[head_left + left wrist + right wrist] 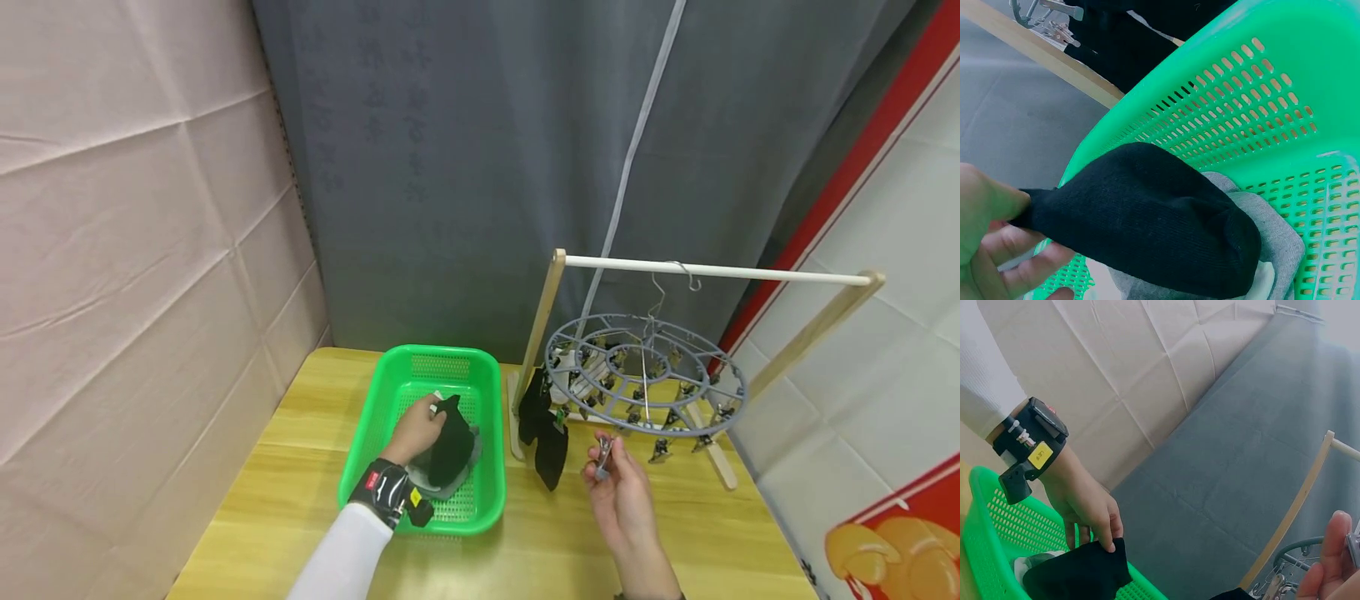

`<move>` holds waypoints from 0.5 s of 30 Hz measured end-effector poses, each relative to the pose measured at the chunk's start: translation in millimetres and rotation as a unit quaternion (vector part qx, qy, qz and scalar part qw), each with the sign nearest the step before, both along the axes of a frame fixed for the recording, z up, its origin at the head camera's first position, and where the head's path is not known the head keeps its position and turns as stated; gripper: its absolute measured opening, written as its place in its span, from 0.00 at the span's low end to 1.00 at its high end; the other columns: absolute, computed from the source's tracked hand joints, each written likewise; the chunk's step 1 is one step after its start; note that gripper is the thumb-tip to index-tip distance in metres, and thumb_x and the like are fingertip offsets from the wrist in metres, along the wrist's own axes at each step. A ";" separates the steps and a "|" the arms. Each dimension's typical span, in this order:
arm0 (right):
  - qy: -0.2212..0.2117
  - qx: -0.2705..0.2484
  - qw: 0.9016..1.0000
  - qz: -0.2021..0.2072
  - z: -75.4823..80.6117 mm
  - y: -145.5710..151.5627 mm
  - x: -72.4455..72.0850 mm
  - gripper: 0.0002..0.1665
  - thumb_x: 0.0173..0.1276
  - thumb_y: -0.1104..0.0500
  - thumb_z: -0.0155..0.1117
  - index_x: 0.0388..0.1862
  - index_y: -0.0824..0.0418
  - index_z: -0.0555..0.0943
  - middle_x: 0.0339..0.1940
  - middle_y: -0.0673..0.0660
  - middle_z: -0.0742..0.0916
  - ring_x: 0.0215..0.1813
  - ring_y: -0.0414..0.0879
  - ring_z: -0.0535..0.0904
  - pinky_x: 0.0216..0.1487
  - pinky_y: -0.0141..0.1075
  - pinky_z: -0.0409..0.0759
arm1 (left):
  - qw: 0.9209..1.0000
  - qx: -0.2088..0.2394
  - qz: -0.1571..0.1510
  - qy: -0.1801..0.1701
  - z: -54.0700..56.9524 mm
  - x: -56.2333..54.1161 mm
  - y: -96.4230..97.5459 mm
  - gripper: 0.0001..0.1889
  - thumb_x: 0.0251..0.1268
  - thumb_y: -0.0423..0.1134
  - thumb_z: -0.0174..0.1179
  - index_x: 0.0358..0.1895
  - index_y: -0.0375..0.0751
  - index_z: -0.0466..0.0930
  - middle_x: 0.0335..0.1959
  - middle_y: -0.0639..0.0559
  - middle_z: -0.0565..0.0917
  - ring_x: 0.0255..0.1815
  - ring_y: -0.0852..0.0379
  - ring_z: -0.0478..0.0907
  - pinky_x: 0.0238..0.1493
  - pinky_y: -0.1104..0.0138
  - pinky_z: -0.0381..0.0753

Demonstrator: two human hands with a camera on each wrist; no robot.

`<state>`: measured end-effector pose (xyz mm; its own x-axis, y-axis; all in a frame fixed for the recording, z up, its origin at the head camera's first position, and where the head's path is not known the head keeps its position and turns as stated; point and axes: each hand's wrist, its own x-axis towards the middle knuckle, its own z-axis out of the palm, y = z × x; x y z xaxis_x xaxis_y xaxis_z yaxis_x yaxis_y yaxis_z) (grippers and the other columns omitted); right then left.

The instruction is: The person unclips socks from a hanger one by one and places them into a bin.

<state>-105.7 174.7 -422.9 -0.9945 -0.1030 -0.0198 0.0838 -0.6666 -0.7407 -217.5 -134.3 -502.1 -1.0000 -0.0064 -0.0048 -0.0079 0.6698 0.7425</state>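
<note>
So, writing first: the wrist strap [386, 492] above the left hand [415, 429] has a small yellow label [1040, 455] with dark lettering on it, but it's too small for me to read with any confidence. There's also a tiny red tag [372, 480] on the strap, also unreadable. The grey curtain [480, 250] behind has faint columns of characters, way too washed out to make out.

The sock [452, 450] is plain black, a fine ribbed-looking knit, rounded at the lower end and bunched narrow up where it's held. The left grip pinches that top end between thumb and fingers. It's in the green plastic basket [495, 450], right over some grey fabric [1279, 228], and the basket sits on the wood-grain table [262, 492].

Right hand [624, 492] is palm up just below the round hanger [678, 432], its grip pinching a shiny metal clip [603, 457] between thumb and fingers. The hanger dangles off the white rod [765, 272] with loads of similar clips around it, and black socks [551, 457] hang at its left side, near the basket.
</note>
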 end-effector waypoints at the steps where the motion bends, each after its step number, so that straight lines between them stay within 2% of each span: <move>1: 0.001 -0.001 1.000 0.001 0.0 -0.1 0.1 0.21 0.80 0.50 0.38 0.44 0.54 0.81 0.33 0.45 0.83 0.33 0.35 0.77 0.40 0.24 0.75 | 1.000 -0.007 0.004 0.001 -0.5 -0.1 -0.2 0.20 0.68 0.39 0.54 0.60 0.34 0.73 0.41 0.41 0.85 0.36 0.50 0.82 0.37 0.59 0.79; 3: 0.004 -0.003 1.000 0.002 -0.3 -0.4 0.2 0.21 0.80 0.50 0.38 0.45 0.54 0.81 0.34 0.45 0.83 0.34 0.35 0.77 0.39 0.24 0.75 | 0.999 -0.028 0.019 0.017 -1.1 0.0 1.5 0.19 0.67 0.39 0.55 0.59 0.36 0.74 0.45 0.40 0.84 0.41 0.46 0.82 0.40 0.55 0.80; 5: 0.007 -0.006 1.000 0.002 -0.7 -0.6 0.3 0.21 0.80 0.51 0.38 0.45 0.55 0.81 0.34 0.45 0.83 0.34 0.35 0.77 0.39 0.24 0.75 | 0.997 -0.046 0.033 0.049 2.0 2.1 8.4 0.19 0.67 0.40 0.55 0.58 0.38 0.76 0.50 0.40 0.83 0.49 0.43 0.80 0.48 0.50 0.78; 7: 0.009 -0.008 1.000 0.002 -0.9 -0.8 0.6 0.21 0.80 0.51 0.39 0.46 0.56 0.80 0.34 0.45 0.83 0.34 0.35 0.77 0.39 0.24 0.75 | 0.991 -0.062 0.035 0.110 8.3 5.4 21.5 0.18 0.66 0.41 0.57 0.57 0.40 0.77 0.54 0.42 0.81 0.55 0.43 0.77 0.54 0.48 0.74; 9: 0.011 -0.010 1.000 0.003 -1.2 -1.0 1.2 0.20 0.80 0.51 0.39 0.47 0.57 0.80 0.34 0.46 0.83 0.34 0.35 0.77 0.39 0.25 0.75 | 0.978 -0.075 0.013 0.193 18.6 9.6 40.1 0.17 0.65 0.40 0.58 0.55 0.42 0.78 0.54 0.44 0.80 0.57 0.44 0.75 0.57 0.49 0.72; 10: 0.012 -0.010 1.000 0.003 -1.5 -1.2 1.5 0.20 0.80 0.51 0.39 0.47 0.57 0.80 0.34 0.46 0.83 0.34 0.35 0.77 0.39 0.25 0.75 | 0.966 -0.091 -0.006 0.242 24.3 11.5 50.5 0.17 0.64 0.40 0.59 0.55 0.43 0.78 0.54 0.45 0.80 0.57 0.45 0.75 0.57 0.50 0.73; 11: 0.011 -0.007 1.000 0.002 -1.5 -1.5 1.6 0.20 0.80 0.51 0.40 0.47 0.57 0.79 0.34 0.45 0.83 0.34 0.35 0.77 0.39 0.25 0.75 | 0.949 -0.113 -0.027 0.292 30.1 13.5 61.2 0.17 0.63 0.40 0.60 0.55 0.45 0.78 0.55 0.47 0.80 0.57 0.47 0.75 0.56 0.52 0.74; 13: 0.011 -0.004 1.000 0.001 -1.9 -2.2 1.6 0.19 0.79 0.51 0.40 0.46 0.56 0.79 0.33 0.45 0.83 0.34 0.35 0.77 0.39 0.25 0.76 | 0.901 -0.177 -0.062 0.391 40.4 15.7 81.9 0.18 0.62 0.41 0.62 0.56 0.48 0.78 0.55 0.49 0.80 0.57 0.50 0.76 0.54 0.56 0.76; 15: 0.012 -0.005 1.000 0.003 -2.5 -3.1 1.5 0.19 0.79 0.50 0.41 0.46 0.56 0.79 0.33 0.45 0.83 0.34 0.35 0.78 0.39 0.24 0.76 | 0.849 -0.241 -0.084 0.463 47.3 15.5 100.0 0.20 0.63 0.44 0.62 0.59 0.53 0.76 0.59 0.52 0.79 0.59 0.52 0.76 0.54 0.59 0.76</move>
